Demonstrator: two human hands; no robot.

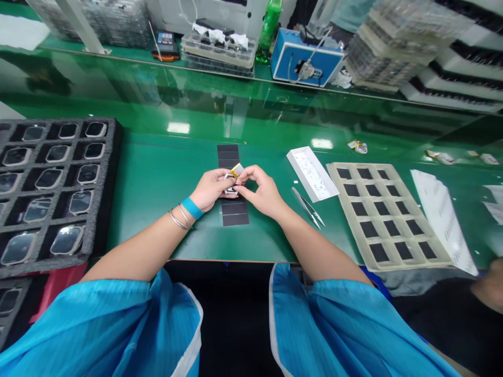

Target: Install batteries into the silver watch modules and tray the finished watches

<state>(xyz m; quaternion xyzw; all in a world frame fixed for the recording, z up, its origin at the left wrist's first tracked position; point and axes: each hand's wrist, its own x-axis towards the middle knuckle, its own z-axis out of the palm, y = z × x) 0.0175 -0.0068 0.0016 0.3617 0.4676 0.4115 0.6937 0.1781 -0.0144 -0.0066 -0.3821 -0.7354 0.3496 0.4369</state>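
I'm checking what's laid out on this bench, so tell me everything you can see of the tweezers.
The tweezers are a slim, straight pair with a bright, steel-like finish. They lie flat and diagonal on the green mat, between the right hand and the white tray, touching neither. Their two narrow arms run close together, then spread slightly apart at the lower-right end, where they nearly reach the mat's front area. Only the mat appears to touch them, and no damage or markings can be made out at this size.

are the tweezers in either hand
No, the tweezers lie on the green mat, apart from the left hand and the right hand.
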